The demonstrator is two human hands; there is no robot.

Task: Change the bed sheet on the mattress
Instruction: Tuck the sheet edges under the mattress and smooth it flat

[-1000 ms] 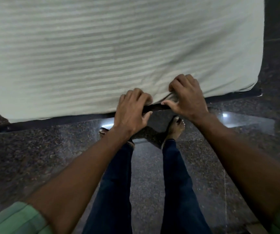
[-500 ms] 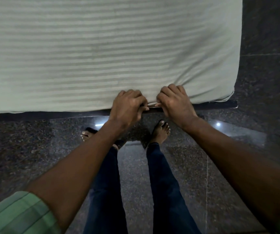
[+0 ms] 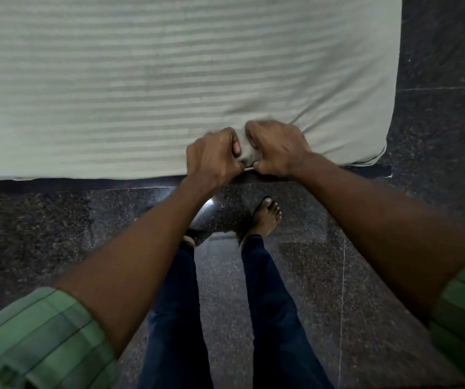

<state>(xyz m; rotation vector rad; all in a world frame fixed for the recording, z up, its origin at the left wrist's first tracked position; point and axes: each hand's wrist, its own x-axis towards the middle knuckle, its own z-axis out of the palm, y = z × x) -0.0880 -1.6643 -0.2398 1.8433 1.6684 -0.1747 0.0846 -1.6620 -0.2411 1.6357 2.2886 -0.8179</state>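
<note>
Your left hand (image 3: 213, 157) and right hand (image 3: 277, 148) are side by side, almost touching, right at the near edge of the mattress (image 3: 377, 158). Both have fingers curled tight round a little bunched-up fold of the bed sheet (image 3: 141, 88) that pokes up between them, thumbs tucked in low at the edge. The sheet is that pale, faintly striped one, and it runs away from your knuckles over the whole top of the mattress; creases fan out from your right hand toward the corner off to its right, where the hem looks loose. A dark strip (image 3: 57, 184) sits just under the mattress edge, below your wrists. Nearer you than the hands is the dark speckled floor (image 3: 43, 234), with your right foot (image 3: 266, 217) bare on it, jeans (image 3: 273, 318) and green striped sleeves (image 3: 37, 341) down at the bottom.
</note>
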